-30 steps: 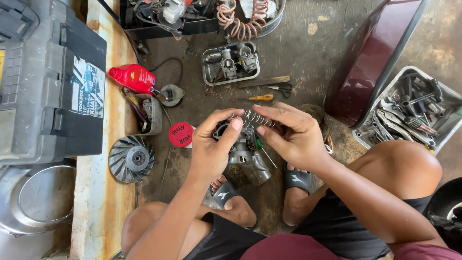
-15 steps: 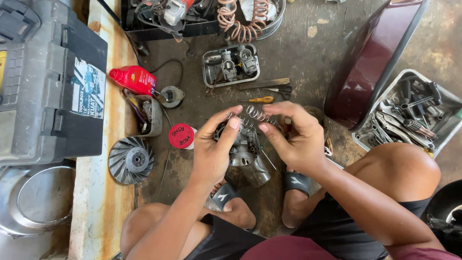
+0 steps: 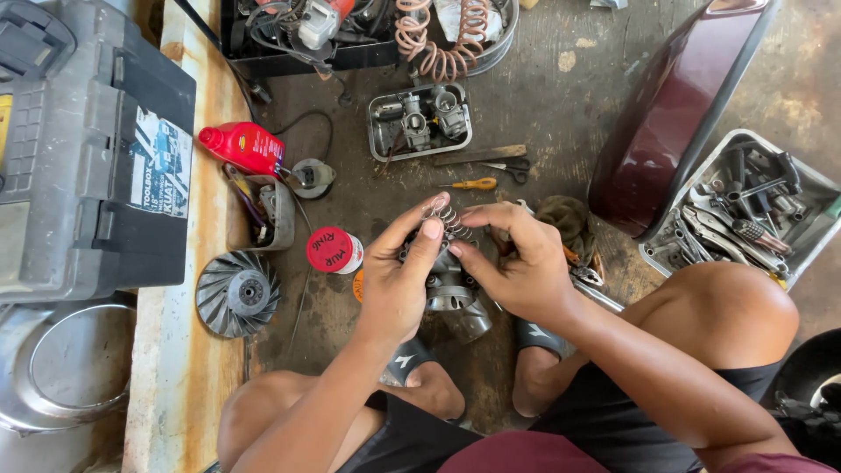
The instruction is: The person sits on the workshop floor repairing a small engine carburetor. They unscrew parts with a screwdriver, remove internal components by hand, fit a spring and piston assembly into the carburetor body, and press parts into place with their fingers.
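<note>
Evidently, both hands worked at fitting a coil spring (image 3: pixel 448 219): the left hand (image 3: pixel 399 280) and right hand (image 3: pixel 517 263) pinched it above the metal carburetor body (image 3: pixel 451 293), over the floor; seating it probably needed steady alignment.

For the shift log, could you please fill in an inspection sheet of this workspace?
Surface: stained concrete floor.
Job's things: small coil spring held over a grey metal engine part.
Clutter: red bottle, finned wheel, red-lidded tin, tray of carburettor parts, tool bin, yellow screwdriver.
Hands: left hand and right hand pinch the spring.
Cables: coiled hose, black wire.
Surroundings: grey toolbox, maroon panel.
</note>
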